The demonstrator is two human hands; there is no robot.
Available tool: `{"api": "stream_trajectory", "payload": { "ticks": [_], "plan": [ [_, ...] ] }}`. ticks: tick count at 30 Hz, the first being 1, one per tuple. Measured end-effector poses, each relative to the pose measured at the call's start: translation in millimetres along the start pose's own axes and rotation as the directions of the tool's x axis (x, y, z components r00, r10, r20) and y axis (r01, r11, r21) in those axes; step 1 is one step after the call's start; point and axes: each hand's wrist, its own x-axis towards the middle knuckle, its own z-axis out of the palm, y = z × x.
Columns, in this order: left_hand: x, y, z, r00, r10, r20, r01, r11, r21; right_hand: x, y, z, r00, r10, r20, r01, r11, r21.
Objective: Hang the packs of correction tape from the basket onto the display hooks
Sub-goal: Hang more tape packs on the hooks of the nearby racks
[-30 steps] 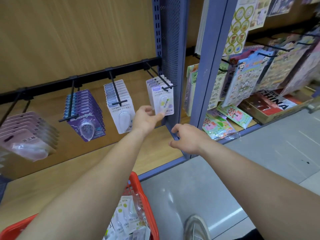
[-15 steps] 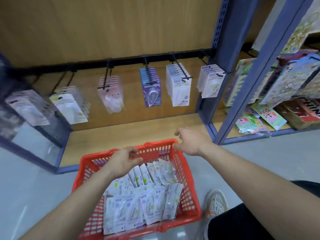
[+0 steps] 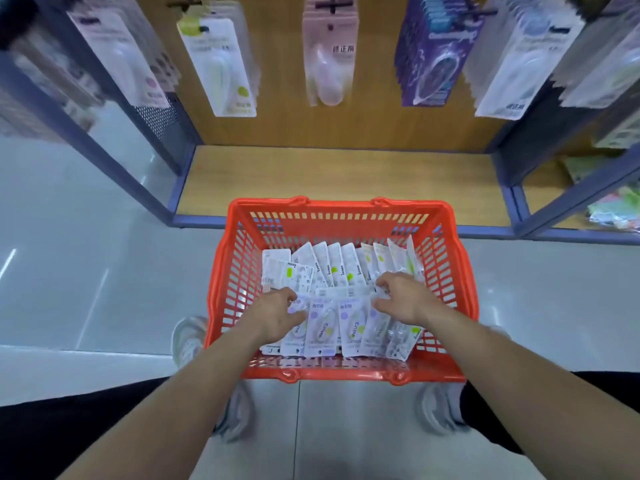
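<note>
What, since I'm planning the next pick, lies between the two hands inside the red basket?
In the head view, correction tape packs lie between the left hand and right hand, covering the basket bottom there.

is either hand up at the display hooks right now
No, the left hand and the right hand are both down in the red basket, on the packs of correction tape.

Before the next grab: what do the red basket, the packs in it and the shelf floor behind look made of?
Basket: moulded plastic, glossy red; the slotted lattice walls and shiny rim highlights show it. Packs: apparently printed card under clear plastic blisters, which catch glare. Shelf floor: wood-grain board, matte; whether solid wood or laminate is unclear.
</note>
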Motion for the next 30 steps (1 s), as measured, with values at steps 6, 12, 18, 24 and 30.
{"api": "stream_trajectory", "payload": {
  "ticks": [6,12,18,24,30],
  "plan": [
    [41,-4,24,0.998,-0.017,-0.055,0.014,0.999,-0.052,34,6,16,0.996,-0.076,-0.051,0.078,0.996,0.038],
    [62,-5,41,0.994,-0.096,-0.052,0.089,0.987,-0.131,53,18,34,0.991,-0.119,-0.069,0.125,0.988,0.086],
    [67,-9,45,0.989,-0.145,-0.029,0.136,0.968,-0.213,59,17,37,0.991,-0.076,-0.109,0.091,0.986,0.137],
    [54,-15,22,0.993,-0.089,-0.073,0.064,0.954,-0.294,50,11,32,0.992,-0.054,-0.114,0.087,0.946,0.313],
    [28,-17,-25,0.974,-0.081,-0.213,-0.035,0.871,-0.49,27,-38,25,0.979,-0.17,-0.11,0.201,0.883,0.424]
  ]
}}
